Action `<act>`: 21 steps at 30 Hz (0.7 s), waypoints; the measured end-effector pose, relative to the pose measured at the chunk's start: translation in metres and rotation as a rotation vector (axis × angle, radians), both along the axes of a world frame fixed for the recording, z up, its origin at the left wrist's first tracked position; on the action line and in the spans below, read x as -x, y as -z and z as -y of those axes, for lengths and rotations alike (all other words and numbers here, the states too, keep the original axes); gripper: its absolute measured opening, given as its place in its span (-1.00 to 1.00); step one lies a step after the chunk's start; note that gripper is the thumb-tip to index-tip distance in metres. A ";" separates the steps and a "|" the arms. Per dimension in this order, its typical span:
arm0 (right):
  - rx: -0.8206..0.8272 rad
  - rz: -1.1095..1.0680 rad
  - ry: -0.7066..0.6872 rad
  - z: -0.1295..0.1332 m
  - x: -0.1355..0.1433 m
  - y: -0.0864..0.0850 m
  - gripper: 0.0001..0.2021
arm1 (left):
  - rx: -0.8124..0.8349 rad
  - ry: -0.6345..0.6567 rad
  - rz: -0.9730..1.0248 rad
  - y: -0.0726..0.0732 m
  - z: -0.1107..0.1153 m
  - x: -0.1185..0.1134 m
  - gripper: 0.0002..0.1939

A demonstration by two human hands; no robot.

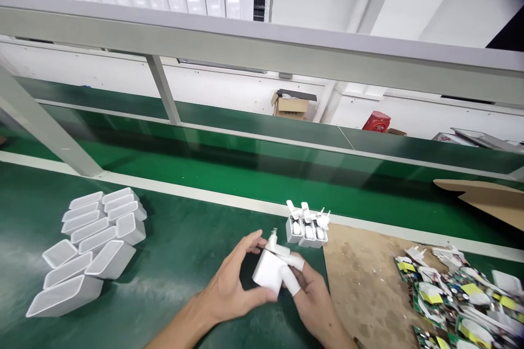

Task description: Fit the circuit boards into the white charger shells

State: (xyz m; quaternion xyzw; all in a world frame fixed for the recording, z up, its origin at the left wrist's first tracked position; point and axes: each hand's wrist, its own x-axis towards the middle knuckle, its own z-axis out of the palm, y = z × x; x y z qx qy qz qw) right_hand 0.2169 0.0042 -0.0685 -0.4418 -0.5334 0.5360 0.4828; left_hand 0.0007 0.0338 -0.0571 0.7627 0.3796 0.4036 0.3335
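A white power adapter (268,272) is held between my two hands above the green bench, its plug piece with metal prongs (273,239) at the top. My left hand (233,278) grips it from the left, with the thumb along the lower edge. On the other side, my right hand (313,292) pinches it with two fingertips wearing white finger covers. Just beyond, several adapter casings with plug pieces sticking out (308,229) stand in a small row.
Several empty white casings (100,234) lie grouped at left. Circuit boards with yellow tape (462,300) are heaped at right beside brown cardboard (364,283). A metal frame rail (262,38) crosses ahead, and a green conveyor (229,163) runs behind the bench.
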 end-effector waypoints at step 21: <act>-0.172 0.105 0.170 0.008 0.008 -0.007 -0.66 | -0.109 -0.203 -0.179 -0.001 -0.001 -0.007 -0.18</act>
